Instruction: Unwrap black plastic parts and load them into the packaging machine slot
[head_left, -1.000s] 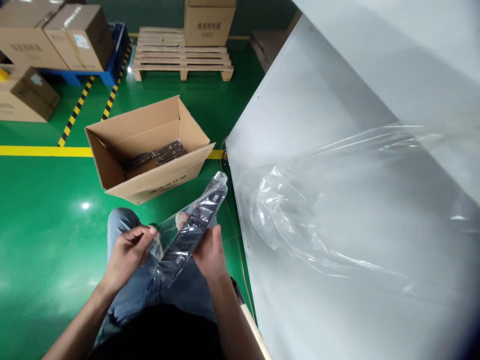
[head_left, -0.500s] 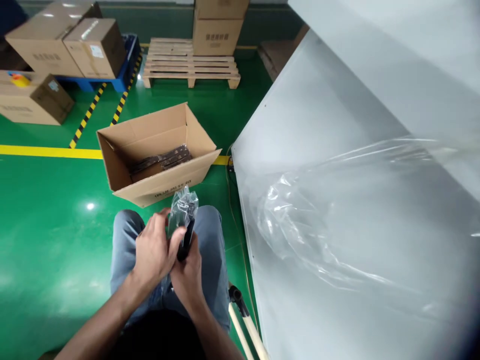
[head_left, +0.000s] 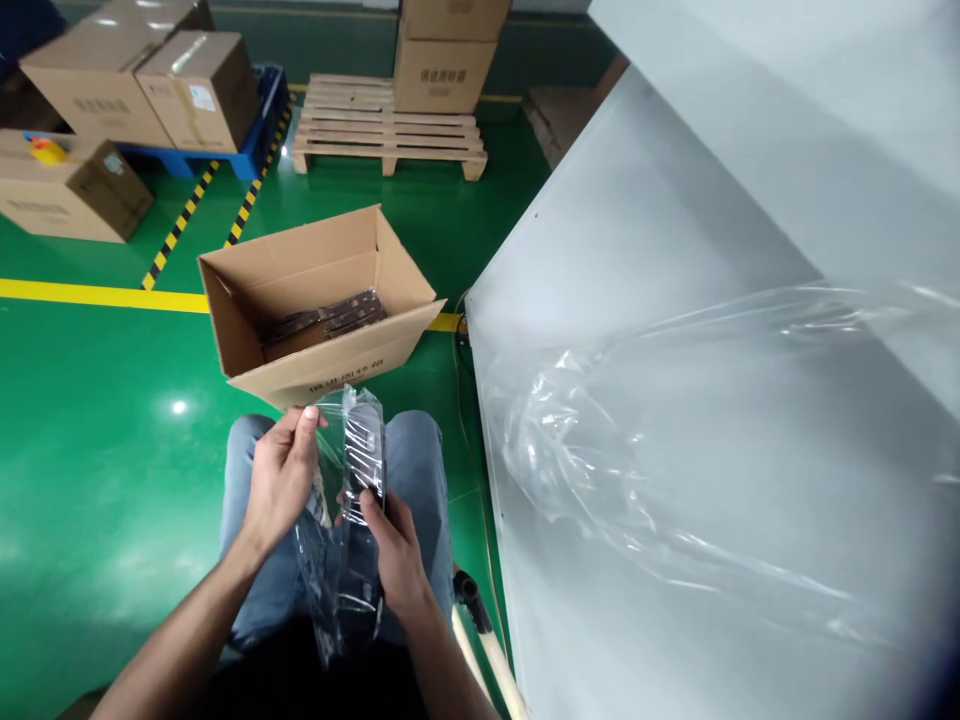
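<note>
A long black part [head_left: 365, 450] lies inside a clear plastic bag [head_left: 319, 560], upright over my lap. My left hand [head_left: 283, 465] pinches the bag's upper left edge between thumb and fingers. Around the right side of the bagged part my right hand [head_left: 394, 540] is closed, its thumb on the front. Just beyond my knees stands an open cardboard box [head_left: 300, 245], with several dark wrapped pieces [head_left: 352, 313] at its bottom.
On the right, a large grey-white surface [head_left: 675, 400] carries loose clear plastic film [head_left: 570, 440]. Further off are a wooden pallet [head_left: 386, 125], a blue pallet [head_left: 251, 150] and stacked cartons [head_left: 442, 75]. A pipe frame [head_left: 480, 620] stands beside my right leg.
The bagged part has turned so its long face shows and it hangs lower over my lap. My left hand has moved left, drawing the bag's edge outward, while my right hand has shifted slightly right.
</note>
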